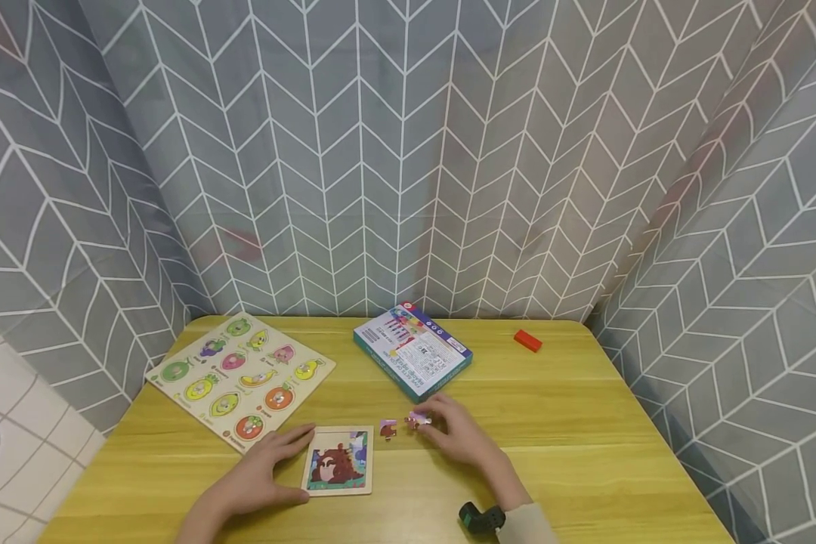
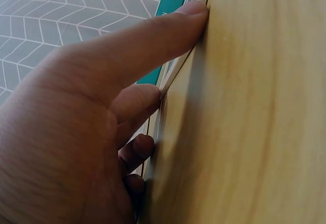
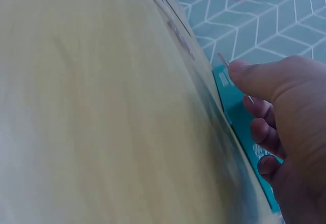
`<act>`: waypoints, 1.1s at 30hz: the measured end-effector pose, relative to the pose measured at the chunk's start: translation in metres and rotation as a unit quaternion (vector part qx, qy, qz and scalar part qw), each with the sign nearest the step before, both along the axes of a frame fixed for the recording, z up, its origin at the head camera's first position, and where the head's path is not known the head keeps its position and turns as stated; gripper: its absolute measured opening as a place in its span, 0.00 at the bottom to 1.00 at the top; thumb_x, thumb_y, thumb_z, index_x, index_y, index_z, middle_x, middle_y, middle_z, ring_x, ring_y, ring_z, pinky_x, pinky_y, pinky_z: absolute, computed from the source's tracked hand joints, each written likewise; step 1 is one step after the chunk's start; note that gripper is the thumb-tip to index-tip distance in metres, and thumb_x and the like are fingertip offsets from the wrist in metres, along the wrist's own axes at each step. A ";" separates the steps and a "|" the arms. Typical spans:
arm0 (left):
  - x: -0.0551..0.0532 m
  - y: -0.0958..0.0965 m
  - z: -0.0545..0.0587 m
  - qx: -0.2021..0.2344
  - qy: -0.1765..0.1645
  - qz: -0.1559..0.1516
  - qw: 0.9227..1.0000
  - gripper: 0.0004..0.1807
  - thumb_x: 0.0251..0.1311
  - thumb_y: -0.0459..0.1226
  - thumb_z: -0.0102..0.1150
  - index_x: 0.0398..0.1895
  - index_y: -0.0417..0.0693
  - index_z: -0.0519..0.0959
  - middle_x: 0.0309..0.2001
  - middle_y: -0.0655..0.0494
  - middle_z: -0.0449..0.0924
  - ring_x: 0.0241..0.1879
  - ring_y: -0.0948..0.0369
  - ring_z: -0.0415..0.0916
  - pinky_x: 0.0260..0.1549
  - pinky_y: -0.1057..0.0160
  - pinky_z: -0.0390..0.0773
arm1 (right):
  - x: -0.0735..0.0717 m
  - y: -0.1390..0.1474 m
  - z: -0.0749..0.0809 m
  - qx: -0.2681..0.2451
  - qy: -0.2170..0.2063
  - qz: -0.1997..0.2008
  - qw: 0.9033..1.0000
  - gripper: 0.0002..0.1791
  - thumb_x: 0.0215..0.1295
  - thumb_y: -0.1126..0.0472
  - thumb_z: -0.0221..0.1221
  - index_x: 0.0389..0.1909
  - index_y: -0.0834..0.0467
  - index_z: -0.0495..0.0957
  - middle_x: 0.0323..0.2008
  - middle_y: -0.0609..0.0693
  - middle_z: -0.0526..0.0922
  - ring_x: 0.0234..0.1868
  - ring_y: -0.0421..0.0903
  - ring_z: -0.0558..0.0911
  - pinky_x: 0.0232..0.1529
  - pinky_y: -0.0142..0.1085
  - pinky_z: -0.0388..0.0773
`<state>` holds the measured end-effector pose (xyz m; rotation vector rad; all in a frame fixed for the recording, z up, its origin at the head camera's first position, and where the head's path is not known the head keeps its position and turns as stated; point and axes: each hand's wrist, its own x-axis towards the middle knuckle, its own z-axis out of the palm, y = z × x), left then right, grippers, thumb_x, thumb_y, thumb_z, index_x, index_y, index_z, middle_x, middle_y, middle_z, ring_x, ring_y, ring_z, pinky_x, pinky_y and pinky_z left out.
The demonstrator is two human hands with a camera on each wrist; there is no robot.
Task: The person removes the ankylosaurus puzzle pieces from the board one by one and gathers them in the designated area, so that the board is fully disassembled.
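A small square jigsaw puzzle tray (image 1: 338, 462) lies on the table, partly filled with pieces showing a brown animal. My left hand (image 1: 261, 472) holds it at its left side, index finger at the upper corner and thumb at the lower one. In the left wrist view, the thumb (image 2: 191, 10) and fingertips meet the tray's edge. Between thumb and index finger my right hand (image 1: 459, 431) pinches a purple and brown puzzle piece (image 1: 418, 420); only its thin edge shows in the right wrist view. A loose puzzle piece (image 1: 387, 429) lies between the tray and that hand.
Behind my left hand lies a large wooden fruit board (image 1: 197, 351). A flat puzzle box (image 1: 415, 351) with teal sides rests just beyond my right hand. Farther right is a red block (image 1: 527, 341). Patterned curtains (image 1: 408, 151) rise along the table's back edge.
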<state>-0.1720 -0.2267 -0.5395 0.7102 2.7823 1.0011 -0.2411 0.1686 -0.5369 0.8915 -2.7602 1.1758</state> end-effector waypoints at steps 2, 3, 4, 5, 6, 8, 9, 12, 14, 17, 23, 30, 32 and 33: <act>0.000 0.000 0.000 0.001 0.001 0.000 1.000 0.54 0.51 0.62 0.77 0.78 0.48 0.71 0.81 0.50 0.65 0.75 0.31 0.60 0.66 0.24 0.63 | -0.001 0.004 -0.002 -0.004 0.007 0.002 1.000 0.14 0.74 0.61 0.66 0.57 0.53 0.85 0.47 0.42 0.80 0.45 0.39 0.76 0.48 0.34 0.79; 0.000 0.000 0.000 0.001 0.001 0.001 1.000 0.54 0.51 0.62 0.78 0.78 0.48 0.71 0.81 0.50 0.65 0.75 0.31 0.59 0.66 0.24 0.63 | -0.002 0.005 -0.003 -0.005 0.010 0.003 1.000 0.13 0.74 0.61 0.66 0.57 0.54 0.85 0.47 0.43 0.80 0.44 0.40 0.76 0.47 0.34 0.79; 0.000 0.000 0.000 0.001 0.002 0.001 1.000 0.54 0.51 0.63 0.77 0.78 0.48 0.71 0.80 0.50 0.65 0.75 0.31 0.60 0.66 0.24 0.63 | -0.002 0.007 -0.004 -0.006 0.012 0.004 1.000 0.13 0.74 0.61 0.66 0.57 0.54 0.85 0.47 0.43 0.80 0.44 0.40 0.76 0.46 0.33 0.78; 0.000 0.000 -0.001 0.002 0.001 0.002 1.000 0.54 0.51 0.63 0.77 0.78 0.48 0.71 0.80 0.50 0.65 0.75 0.31 0.59 0.66 0.24 0.63 | -0.002 0.008 -0.006 -0.007 0.015 0.006 1.000 0.13 0.74 0.62 0.66 0.57 0.54 0.85 0.47 0.43 0.80 0.44 0.40 0.76 0.46 0.33 0.78; 0.000 0.001 -0.001 0.002 0.002 0.002 1.000 0.54 0.51 0.63 0.77 0.78 0.48 0.71 0.80 0.50 0.65 0.75 0.31 0.60 0.66 0.24 0.63 | -0.003 0.009 -0.007 -0.009 0.019 0.008 1.000 0.13 0.74 0.62 0.66 0.56 0.54 0.86 0.47 0.45 0.81 0.44 0.41 0.76 0.46 0.34 0.78; 0.001 0.001 -0.002 0.004 0.001 0.004 1.000 0.54 0.50 0.63 0.77 0.78 0.48 0.72 0.80 0.49 0.65 0.75 0.31 0.60 0.66 0.24 0.63 | -0.003 0.010 -0.008 -0.011 0.019 0.010 1.000 0.13 0.74 0.62 0.65 0.56 0.54 0.86 0.48 0.45 0.81 0.44 0.41 0.76 0.46 0.34 0.78; 0.001 0.001 -0.003 0.005 -0.002 0.005 1.000 0.54 0.50 0.63 0.77 0.78 0.48 0.72 0.80 0.50 0.65 0.76 0.31 0.59 0.67 0.24 0.62 | -0.003 0.011 -0.009 -0.011 0.019 0.011 1.000 0.12 0.74 0.61 0.65 0.56 0.54 0.86 0.48 0.45 0.81 0.44 0.41 0.76 0.46 0.34 0.78; 0.001 0.002 -0.003 0.001 0.000 0.005 1.000 0.54 0.51 0.63 0.77 0.78 0.48 0.71 0.81 0.50 0.65 0.76 0.32 0.60 0.67 0.25 0.63 | -0.002 0.012 -0.010 -0.012 0.012 0.009 1.000 0.12 0.74 0.60 0.66 0.55 0.53 0.87 0.48 0.45 0.81 0.44 0.40 0.77 0.47 0.34 0.78; 0.001 0.001 -0.001 0.000 -0.001 0.005 1.000 0.54 0.51 0.62 0.78 0.78 0.48 0.71 0.81 0.50 0.65 0.75 0.31 0.59 0.67 0.24 0.62 | -0.002 0.012 -0.011 -0.011 0.009 0.008 1.000 0.12 0.74 0.59 0.66 0.55 0.53 0.87 0.47 0.44 0.80 0.44 0.40 0.77 0.47 0.34 0.78; 0.001 0.001 0.001 -0.002 -0.001 0.001 1.000 0.54 0.51 0.62 0.78 0.78 0.47 0.71 0.81 0.49 0.65 0.75 0.30 0.59 0.66 0.23 0.62 | -0.002 0.012 -0.011 -0.008 0.008 0.009 1.000 0.12 0.74 0.58 0.66 0.54 0.53 0.87 0.47 0.43 0.80 0.44 0.40 0.76 0.47 0.34 0.78; -0.001 0.001 0.001 -0.003 0.002 -0.003 1.000 0.54 0.51 0.61 0.78 0.78 0.46 0.71 0.81 0.49 0.64 0.75 0.30 0.59 0.66 0.24 0.62 | -0.003 0.013 -0.012 0.001 0.007 0.008 1.000 0.11 0.75 0.57 0.65 0.54 0.54 0.87 0.45 0.43 0.80 0.43 0.39 0.75 0.46 0.34 0.76; 0.001 0.001 0.000 -0.002 -0.001 0.007 1.000 0.54 0.50 0.62 0.78 0.78 0.47 0.72 0.80 0.50 0.65 0.75 0.31 0.60 0.67 0.25 0.63 | -0.003 0.013 -0.012 0.002 0.010 0.013 1.000 0.12 0.76 0.57 0.65 0.55 0.54 0.87 0.45 0.43 0.80 0.45 0.38 0.77 0.50 0.36 0.79; 0.001 0.001 0.001 -0.001 -0.001 0.007 1.000 0.54 0.50 0.62 0.78 0.78 0.47 0.72 0.80 0.50 0.65 0.75 0.31 0.60 0.67 0.24 0.62 | -0.003 0.012 -0.012 0.001 0.014 0.014 1.000 0.12 0.76 0.57 0.65 0.55 0.54 0.87 0.45 0.43 0.80 0.45 0.39 0.77 0.49 0.36 0.79; 0.001 0.001 0.002 -0.001 0.000 0.005 1.000 0.54 0.50 0.62 0.78 0.78 0.47 0.72 0.80 0.49 0.65 0.75 0.31 0.60 0.66 0.24 0.62 | -0.003 0.012 -0.012 0.002 0.012 0.013 1.000 0.12 0.76 0.57 0.65 0.55 0.54 0.87 0.45 0.43 0.80 0.45 0.39 0.77 0.50 0.36 0.79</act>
